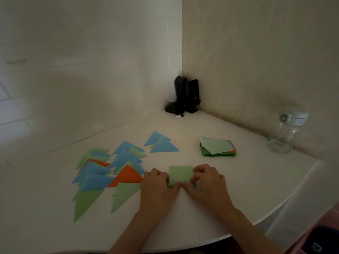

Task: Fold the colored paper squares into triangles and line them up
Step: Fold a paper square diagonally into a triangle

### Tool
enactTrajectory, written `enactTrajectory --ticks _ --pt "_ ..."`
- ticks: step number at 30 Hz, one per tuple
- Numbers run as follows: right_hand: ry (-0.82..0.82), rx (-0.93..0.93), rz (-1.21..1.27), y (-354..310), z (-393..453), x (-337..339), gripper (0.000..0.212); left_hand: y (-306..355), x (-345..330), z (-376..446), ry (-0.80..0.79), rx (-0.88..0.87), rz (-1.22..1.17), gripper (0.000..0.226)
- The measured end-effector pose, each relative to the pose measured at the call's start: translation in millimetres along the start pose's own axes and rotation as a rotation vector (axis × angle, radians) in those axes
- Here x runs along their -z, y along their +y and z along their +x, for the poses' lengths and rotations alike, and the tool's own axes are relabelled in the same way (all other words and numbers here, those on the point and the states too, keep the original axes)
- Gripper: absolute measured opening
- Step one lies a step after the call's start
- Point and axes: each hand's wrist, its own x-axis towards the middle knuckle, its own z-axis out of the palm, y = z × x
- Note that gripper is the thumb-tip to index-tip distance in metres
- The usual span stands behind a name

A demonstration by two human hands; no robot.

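1. Head view, writing: a small pale mark shows low on the front of the right-hand one of the two black speakers (186,95) standing in the wall corner; it is too small to read. No other label is legible.

2. Head view, work piece: a light green paper square (180,174) lies flat on the white table (229,189), near the front edge and between both hands.

3. Left hand (157,182): fingers curled, fingertips pinching the left edge of the green square, thumb reaching toward its lower edge.

4. Right hand (207,178): fingers curled, pinching the right edge and upper right corner of the same square. The two thumbs meet at the sheet's near edge and cover it, so the state of that edge cannot be determined.

5. Folded triangles (110,171): blue, green and orange pieces lie to the left of the hands, overlapping in loose groups. The nearest orange triangle (128,177) touches or sits just beside the left hand. A separate small group of blue and green triangles (161,143) lies farther back.

6. Unfolded stock: a stack of paper squares (218,147), green sheet uppermost with orange and green edges showing, sits behind and to the right of the hands, well apart from them.

7. Surroundings: a clear glass jar with a pale lid (286,131) stands at the far right against the wall. Tangled black cable lies at the speaker bases.
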Motion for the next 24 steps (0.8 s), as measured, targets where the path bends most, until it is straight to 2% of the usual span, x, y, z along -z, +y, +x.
enactTrajectory --ticks 3,6,11,14,20,22,24 --pt "-0.043 -0.020 0.026 -1 0 4 0.021 -2 5 5 -0.103 0.034 -0.011 0.031" --pt "-0.064 -0.039 0.072 -1 2 6 0.022 -6 9 8 -0.138 0.010 -0.127 0.021" --pt "-0.139 -0.056 0.138 5 7 13 0.026 -13 17 8 -0.150 0.025 -0.293 0.034" --pt "-0.192 -0.056 0.161 6 8 16 0.027 -15 21 7 -0.161 0.042 -0.370 0.031" --pt "-0.334 -0.059 0.241 5 15 25 0.037 -13 21 9 -0.205 -0.066 -0.264 0.026" --pt "-0.335 -0.047 0.239 5 16 26 0.037 -11 19 10 -0.186 -0.097 -0.200 0.025" --pt "-0.295 -0.030 0.183 3 13 26 0.036 -5 19 7 -0.158 -0.150 -0.115 0.012"
